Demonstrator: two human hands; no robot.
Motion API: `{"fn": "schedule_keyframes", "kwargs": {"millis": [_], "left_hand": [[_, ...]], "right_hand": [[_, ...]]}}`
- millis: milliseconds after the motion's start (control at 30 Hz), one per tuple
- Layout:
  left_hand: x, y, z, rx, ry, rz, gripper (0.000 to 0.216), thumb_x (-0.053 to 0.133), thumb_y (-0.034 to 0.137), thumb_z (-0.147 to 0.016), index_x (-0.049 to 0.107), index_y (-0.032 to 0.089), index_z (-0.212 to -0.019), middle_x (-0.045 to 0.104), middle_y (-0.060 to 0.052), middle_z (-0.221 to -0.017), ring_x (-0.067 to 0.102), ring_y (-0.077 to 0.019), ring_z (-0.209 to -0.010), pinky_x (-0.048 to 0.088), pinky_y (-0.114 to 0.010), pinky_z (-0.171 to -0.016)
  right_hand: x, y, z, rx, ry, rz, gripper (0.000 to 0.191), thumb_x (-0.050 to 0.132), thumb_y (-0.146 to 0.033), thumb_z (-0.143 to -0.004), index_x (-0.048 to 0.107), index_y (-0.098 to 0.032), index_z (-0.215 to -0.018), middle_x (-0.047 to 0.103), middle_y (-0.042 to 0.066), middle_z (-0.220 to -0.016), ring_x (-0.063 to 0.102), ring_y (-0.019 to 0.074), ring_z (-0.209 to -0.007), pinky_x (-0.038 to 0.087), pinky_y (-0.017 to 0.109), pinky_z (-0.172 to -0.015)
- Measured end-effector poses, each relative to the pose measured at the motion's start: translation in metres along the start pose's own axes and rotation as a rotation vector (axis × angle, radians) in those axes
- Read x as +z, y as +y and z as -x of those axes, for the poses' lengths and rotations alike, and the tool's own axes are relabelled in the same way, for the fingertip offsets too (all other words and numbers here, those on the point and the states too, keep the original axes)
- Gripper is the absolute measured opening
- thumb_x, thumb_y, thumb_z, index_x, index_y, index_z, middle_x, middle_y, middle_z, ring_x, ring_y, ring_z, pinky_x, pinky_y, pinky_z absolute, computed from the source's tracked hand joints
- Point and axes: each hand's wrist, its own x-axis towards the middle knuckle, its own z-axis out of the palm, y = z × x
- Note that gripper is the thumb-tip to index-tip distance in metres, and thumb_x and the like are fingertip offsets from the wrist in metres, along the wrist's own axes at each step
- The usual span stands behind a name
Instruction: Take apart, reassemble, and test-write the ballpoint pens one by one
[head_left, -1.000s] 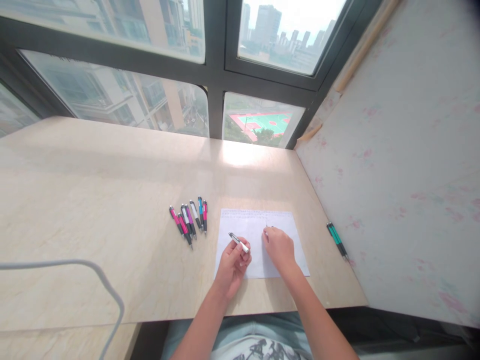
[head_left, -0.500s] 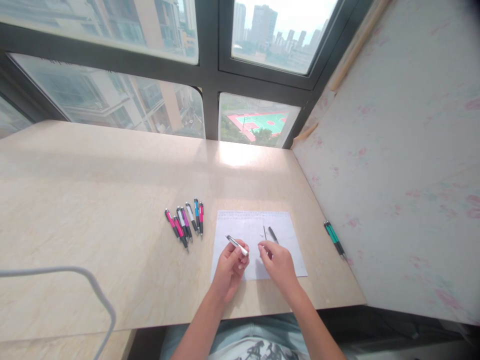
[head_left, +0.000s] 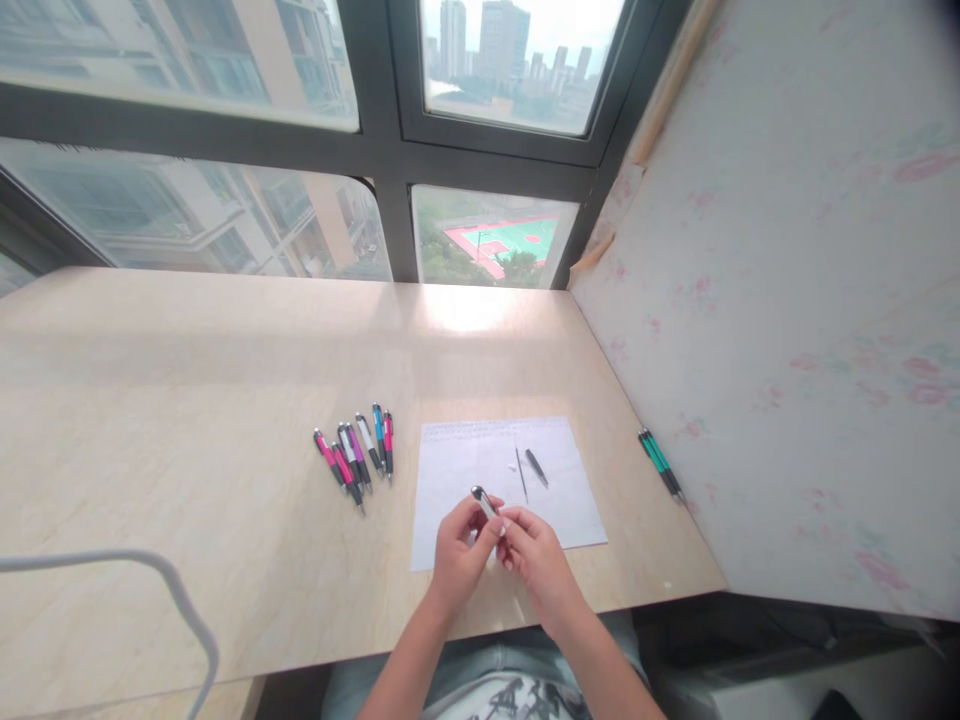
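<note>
My left hand (head_left: 459,548) is closed around the white upper barrel of a pen (head_left: 484,501), whose dark clip end points up and away from me. My right hand (head_left: 537,560) meets it at the barrel's lower end, fingers pinched together there; the fingers hide that end and anything small between them. Under and beyond my hands lies a sheet of paper (head_left: 457,470) with rows of writing at its top. On it rest a thin dark refill (head_left: 520,474), a black pen grip section (head_left: 536,467) and a tiny white piece (head_left: 511,467).
Left of the paper lies a group of several pens (head_left: 357,455) in pink, white, purple and blue. Two green pens (head_left: 660,464) lie by the wall at the right. A grey cable (head_left: 161,572) curves over the table's (head_left: 225,420) left front.
My right hand has moved in from beside the refill to the pen barrel and closed at its lower end. My left hand has turned the barrel more upright. The view has shifted slightly.
</note>
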Motion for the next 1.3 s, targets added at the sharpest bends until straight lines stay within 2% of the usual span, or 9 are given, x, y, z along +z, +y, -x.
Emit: {"fn": "schedule_keyframes", "kwargs": {"millis": [167, 367, 500, 667, 767, 867, 1000, 1133, 1300], "left_hand": [[0.000, -0.002, -0.002, -0.038, 0.026, 0.056, 0.037, 0.067, 0.037, -0.083, 0.060, 0.018, -0.114, 0.063, -0.002, -0.080, 0.057, -0.0141, -0.067, 0.047, -0.027, -0.065], [0.005, 0.003, -0.004, -0.075, 0.061, 0.234, 0.075, 0.068, 0.035, -0.083, 0.026, 0.025, -0.144, 0.058, 0.005, -0.068, 0.052, -0.0104, -0.053, 0.043, -0.023, -0.053], [0.005, 0.003, -0.003, -0.076, 0.067, 0.224, 0.065, 0.069, 0.035, -0.082, 0.036, 0.022, -0.137, 0.058, 0.005, -0.066, 0.054, -0.0106, -0.054, 0.044, -0.023, -0.056], [0.004, 0.001, -0.001, -0.067, 0.035, 0.223, 0.056, 0.069, 0.035, -0.082, 0.042, 0.023, -0.130, 0.058, 0.004, -0.068, 0.057, -0.0122, -0.058, 0.046, -0.025, -0.059], [0.004, 0.000, -0.002, -0.016, 0.059, 0.194, 0.051, 0.069, 0.035, -0.081, 0.049, 0.022, -0.127, 0.056, 0.004, -0.070, 0.056, -0.0120, -0.061, 0.045, -0.024, -0.061], [0.004, -0.002, -0.003, 0.005, 0.119, 0.150, 0.047, 0.070, 0.035, -0.081, 0.054, 0.022, -0.123, 0.055, 0.004, -0.069, 0.051, -0.0103, -0.057, 0.044, -0.022, -0.056], [0.003, -0.004, -0.004, -0.014, 0.151, 0.146, 0.048, 0.067, 0.037, -0.083, 0.055, 0.022, -0.126, 0.058, 0.003, -0.069, 0.056, -0.0124, -0.059, 0.044, -0.022, -0.053], [0.001, -0.002, -0.001, -0.020, 0.077, 0.177, 0.046, 0.063, 0.039, -0.086, 0.056, 0.020, -0.127, 0.068, -0.004, -0.081, 0.057, -0.0115, -0.056, 0.048, -0.024, -0.053], [0.003, 0.002, 0.001, -0.023, 0.054, 0.204, 0.044, 0.062, 0.039, -0.087, 0.057, 0.019, -0.126, 0.072, -0.007, -0.089, 0.055, -0.0098, -0.054, 0.048, -0.025, -0.053]], "right_hand": [[-0.001, -0.004, 0.004, -0.093, -0.007, 0.196, 0.035, 0.064, -0.050, -0.082, 0.064, -0.016, -0.076, 0.057, 0.000, -0.062, 0.048, 0.0112, -0.056, 0.035, 0.024, -0.054], [-0.006, 0.002, 0.004, -0.116, -0.093, 0.189, 0.040, 0.058, -0.054, -0.087, 0.061, -0.016, -0.075, 0.058, 0.001, -0.065, 0.049, 0.0115, -0.058, 0.036, 0.024, -0.055], [-0.009, 0.008, 0.002, -0.094, -0.077, 0.147, 0.046, 0.052, -0.058, -0.090, 0.061, -0.015, -0.074, 0.058, 0.001, -0.064, 0.048, 0.0112, -0.057, 0.036, 0.024, -0.055], [-0.007, 0.006, 0.002, -0.051, -0.076, 0.112, 0.039, 0.058, -0.053, -0.088, 0.060, -0.016, -0.074, 0.055, 0.000, -0.063, 0.047, 0.0106, -0.058, 0.035, 0.023, -0.055], [-0.009, 0.005, 0.001, -0.095, -0.035, 0.179, 0.036, 0.058, -0.052, -0.087, 0.060, -0.017, -0.080, 0.055, -0.001, -0.066, 0.047, 0.0109, -0.057, 0.036, 0.023, -0.054], [-0.012, 0.006, 0.000, -0.213, 0.011, 0.356, 0.033, 0.058, -0.051, -0.087, 0.061, -0.018, -0.090, 0.059, 0.000, -0.074, 0.050, 0.0125, -0.060, 0.039, 0.024, -0.056], [-0.013, 0.004, 0.002, -0.351, -0.025, 0.642, 0.025, 0.056, -0.042, -0.090, 0.061, -0.018, -0.087, 0.062, 0.002, -0.078, 0.055, 0.0150, -0.067, 0.042, 0.025, -0.061], [-0.013, 0.002, 0.006, -0.463, -0.022, 0.857, 0.023, 0.048, -0.034, -0.093, 0.058, -0.019, -0.080, 0.059, 0.001, -0.073, 0.053, 0.0138, -0.064, 0.040, 0.025, -0.060], [-0.020, 0.000, 0.006, -0.617, 0.031, 1.205, 0.018, 0.046, -0.027, -0.093, 0.060, -0.018, -0.087, 0.060, 0.003, -0.074, 0.052, 0.0149, -0.063, 0.037, 0.027, -0.063]]}}
